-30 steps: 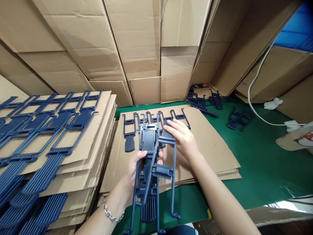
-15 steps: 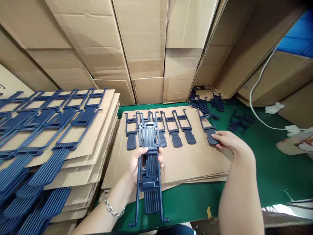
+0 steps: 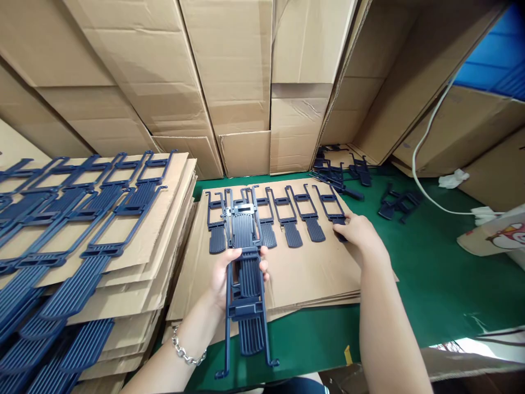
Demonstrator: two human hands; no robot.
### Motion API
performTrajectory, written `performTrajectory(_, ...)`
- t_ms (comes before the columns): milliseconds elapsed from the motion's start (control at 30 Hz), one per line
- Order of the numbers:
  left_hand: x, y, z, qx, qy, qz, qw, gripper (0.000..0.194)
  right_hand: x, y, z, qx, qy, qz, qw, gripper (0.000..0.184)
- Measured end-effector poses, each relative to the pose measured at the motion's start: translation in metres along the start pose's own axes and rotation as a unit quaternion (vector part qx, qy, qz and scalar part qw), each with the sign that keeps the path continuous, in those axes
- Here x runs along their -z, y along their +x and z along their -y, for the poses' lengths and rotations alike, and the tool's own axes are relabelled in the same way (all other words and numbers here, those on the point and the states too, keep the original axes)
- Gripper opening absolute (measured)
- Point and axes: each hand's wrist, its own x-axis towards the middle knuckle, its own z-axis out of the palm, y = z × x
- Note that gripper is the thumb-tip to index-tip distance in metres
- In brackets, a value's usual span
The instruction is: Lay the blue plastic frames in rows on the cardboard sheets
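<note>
My left hand [image 3: 227, 273] is closed around several dark blue plastic frames [image 3: 246, 309], each with a ribbed paddle, held over the front of a cardboard sheet [image 3: 303, 273]. On the sheet's right part, my right hand [image 3: 356, 232] pinches the ribbed end of a single blue frame [image 3: 329, 202], which lies at the end of the row. To its left, more such frames [image 3: 314, 227] lie spaced out on the cardboard, paddles toward me. The held frames hide part of that row.
At the left stands a tall stack of cardboard layers [image 3: 143, 262] with blue frames [image 3: 123, 219] on it. Loose frames [image 3: 397, 202] lie on the green table [image 3: 435, 273] at the right. Cardboard panels [image 3: 229, 71] rise behind, and a white cable [image 3: 422, 142] hangs at right.
My right hand has moved left with the frame and now has it against the cardboard, beside the row. My left hand keeps its hold. The view has shifted slightly.
</note>
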Motion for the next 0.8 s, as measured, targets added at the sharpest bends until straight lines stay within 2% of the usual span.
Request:
performTrajectory(167, 0.002, 0.002, 0.002, -0.060, -0.023, -0.017, 0.998, 0.035, -0.001, -0.005, 0.013, -0.010, -0.010, -0.004, 1.000, 0.049)
performTrajectory(333, 0.004, 0.002, 0.003, -0.041, -0.021, -0.006, 0.999, 0.036, -0.002, -0.009, 0.018, -0.009, -0.011, 0.003, 1.000, 0.049)
performTrajectory(500, 0.003, 0.001, 0.003, -0.049, -0.024, -0.028, 0.998, 0.036, -0.001, -0.003, 0.012, -0.012, -0.006, 0.006, 1.000, 0.057)
performTrajectory(600, 0.003, 0.000, 0.002, -0.052, -0.020, -0.033, 0.998, 0.036, 0.008, 0.021, 0.003, -0.029, -0.024, -0.037, 0.999, 0.069)
performTrajectory(667, 0.003, -0.002, 0.001, -0.045, -0.022, -0.032, 0.998, 0.037, 0.014, 0.047, -0.004, -0.018, -0.061, -0.086, 0.994, 0.066)
performTrajectory(733, 0.001, -0.002, 0.000, -0.031, -0.021, -0.032, 0.999, 0.037, 0.017, 0.077, -0.010, 0.026, -0.117, -0.115, 0.986, 0.060)
performTrajectory(800, 0.000, -0.003, 0.000, -0.028, -0.014, -0.028, 0.999, 0.037, 0.014, 0.104, -0.015, 0.111, -0.191, -0.100, 0.970, 0.059)
